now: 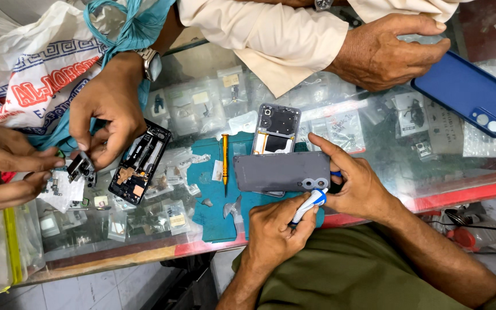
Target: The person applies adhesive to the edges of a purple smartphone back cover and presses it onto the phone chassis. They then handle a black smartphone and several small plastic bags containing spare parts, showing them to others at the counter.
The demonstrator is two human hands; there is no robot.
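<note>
Head view: the right hand [356,183] holds a grey phone [279,171] flat over a teal mat [213,215], thumb along its top edge and fingers curled behind its camera end. The left hand [274,229] is closed around a white-and-blue tool [310,204], whose tip touches the phone's lower edge just below the two camera lenses. Under the phone, and partly hidden by it, lies an opened phone frame [276,129] with its inner parts showing. An orange screwdriver [225,158] lies upright on the mat just left of the phone, with small loose parts near it. The mat rests on a glass counter [374,132] with bagged spare parts beneath the glass.

Other people's hands work around it. At upper left a hand with a wristwatch [107,106] pinches a small part beside a black phone frame [140,162]. Two more hands [4,166] at the left edge pinch something small; I cannot tell what. At the top a hand from a cream sleeve [388,51] rests on the glass, near a blue phone case [469,92]. A printed plastic bag [35,74] sits at upper left.
</note>
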